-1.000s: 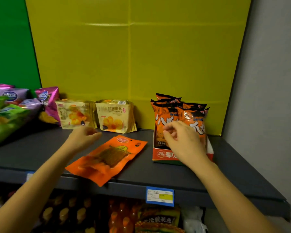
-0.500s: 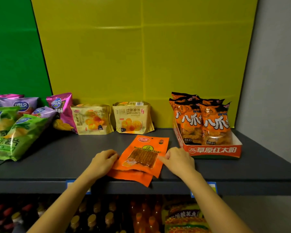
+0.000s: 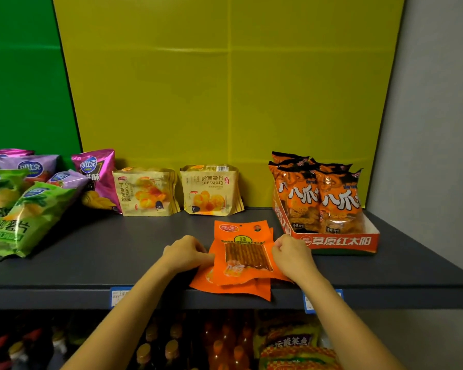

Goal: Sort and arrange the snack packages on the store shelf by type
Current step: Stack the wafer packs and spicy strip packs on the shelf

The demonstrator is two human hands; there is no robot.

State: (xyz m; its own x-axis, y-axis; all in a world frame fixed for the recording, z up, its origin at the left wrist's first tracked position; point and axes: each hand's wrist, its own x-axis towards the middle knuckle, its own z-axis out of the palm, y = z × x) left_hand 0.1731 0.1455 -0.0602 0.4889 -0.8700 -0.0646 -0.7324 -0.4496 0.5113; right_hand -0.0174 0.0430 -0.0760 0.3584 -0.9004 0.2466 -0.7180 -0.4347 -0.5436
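Both hands pinch the stacked orange pouches [image 3: 241, 259] on the shelf [image 3: 91, 252]: left hand [image 3: 185, 252] gripping their left edge, right hand [image 3: 292, 255] their right.

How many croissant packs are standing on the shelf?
2: the left croissant pack beside the purple chip bag, the right croissant pack just right of it. More could be hidden behind.

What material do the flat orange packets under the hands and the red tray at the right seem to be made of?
Flat orange packets: probably glossy plastic film; the surface shines, the edges look heat-sealed, and a clear window shows brown strips inside. Red tray: likely printed cardboard; its walls are thin, straight and folded at the corners, with a matte look. The orange snack bags standing in it appear to be shiny crinkled film.
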